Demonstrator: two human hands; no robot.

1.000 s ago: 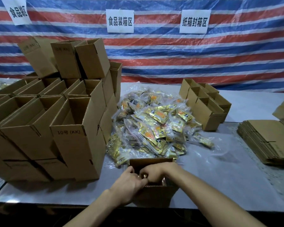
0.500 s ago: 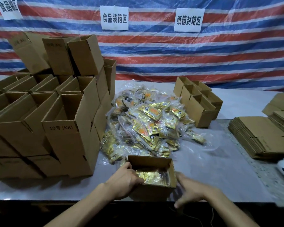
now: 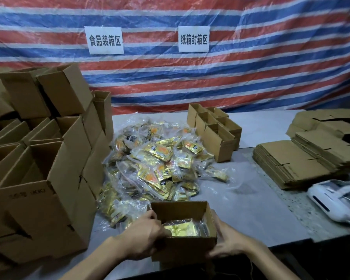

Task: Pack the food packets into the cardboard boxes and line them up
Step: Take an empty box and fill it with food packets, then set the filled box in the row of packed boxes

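At the front edge of the table (image 3: 251,215), an open box (image 3: 182,248) contains gold packets (image 3: 182,229). The left hand (image 3: 143,237) grips its left wall, fingers curled over the rim. The right hand (image 3: 228,239) lies flat against its right wall, fingers spread. Just behind the box, a loose pile (image 3: 156,164) of packets covers the table centre. Stacked open cartons (image 3: 45,178) line the left edge. Flat cartons (image 3: 295,160) and a white device (image 3: 335,201) occupy the right edge. A row of small boxes (image 3: 216,136) stands toward the back edge.
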